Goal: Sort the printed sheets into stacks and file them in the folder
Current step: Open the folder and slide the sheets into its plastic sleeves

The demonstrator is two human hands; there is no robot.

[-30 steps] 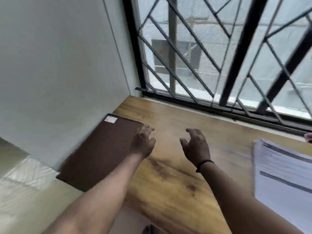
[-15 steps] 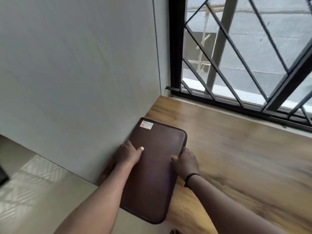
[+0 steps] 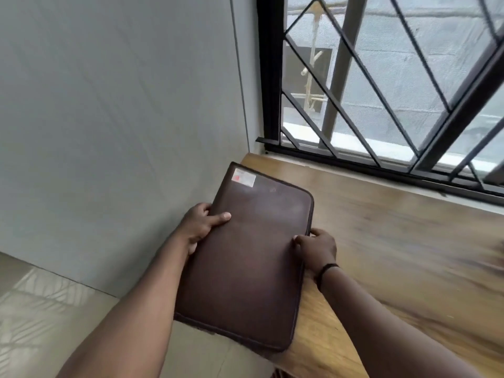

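Wooden desk (image 3: 395,241) – both hands grip folder (image 3: 251,255).

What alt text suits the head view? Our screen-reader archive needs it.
Two hands grip a closed brown folder by its long edges, left hand, right hand, at the corner of a wooden table beside a barred window.

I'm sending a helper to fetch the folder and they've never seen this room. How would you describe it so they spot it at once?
Find the barred window and the wooden table below it. At the table's left end, by the grey wall, is a dark brown zip-edged folder, gripped by the left hand and right hand. A small white-and-red sticker marks its far corner.
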